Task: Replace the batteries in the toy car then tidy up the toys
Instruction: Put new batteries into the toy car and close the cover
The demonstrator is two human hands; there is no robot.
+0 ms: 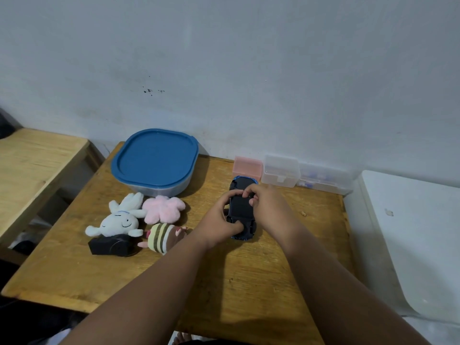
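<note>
Gripping a toy car (239, 207) from both sides, a person's two bare hands work over a wooden tabletop (72, 272). The car lies upside down, its black underside facing up, with a blue rim showing at both ends. It sits toward the back right part of the tabletop, lengthwise, pointing at the wall. Whether it rests on the wood or is lifted just off it cannot be told.

The left hand (219, 220) curls round the car's left side, the thumb pressing on the underside near the closer end. The right hand (267, 202) curls over the far right part of the car, its fingertips bent onto the underside.

Along the back edge, toward the right corner, stand three small boxes in a row: a pink box (247, 168), a clear box (281, 171) and a second clear box (324, 179) with small bluish things inside, too blurred to name. At the back left corner sits a container with a blue lid (154, 159), closed.

In front of the container, near the left edge, lie a white plush rabbit (119, 220), a pink plush flower (163, 209) and a striped plush toy (161, 237), all touching. A black object (112, 246) lies against the rabbit's near side.
</note>
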